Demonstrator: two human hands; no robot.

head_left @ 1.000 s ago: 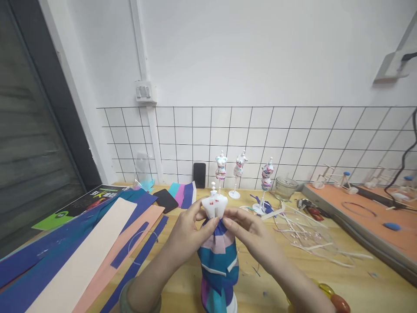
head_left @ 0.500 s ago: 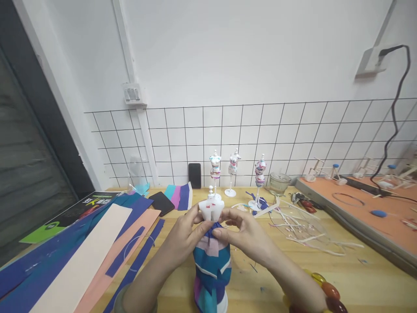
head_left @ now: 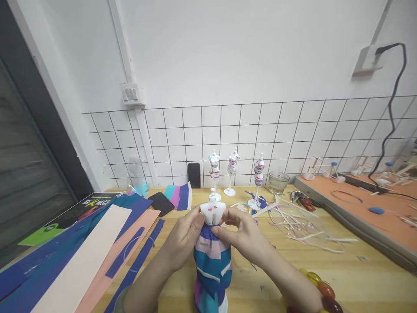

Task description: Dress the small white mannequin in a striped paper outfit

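Mannequin (head_left: 213, 212) upright, neck (head_left: 213, 197) topmost, long axis vertical, between fingers (head_left: 222, 233)

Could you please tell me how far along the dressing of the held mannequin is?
The banded skirt already hangs around the mannequin below its torso. In hand is the gathered waist: the left hand steadies the torso's side, the right hand pinches the gathers. Securing the waist may be left, as no fastening shows; the torso above shows only red marks.

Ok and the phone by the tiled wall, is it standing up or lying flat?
Standing up: the phone leans upright against the tiled wall, its dark face toward the camera.
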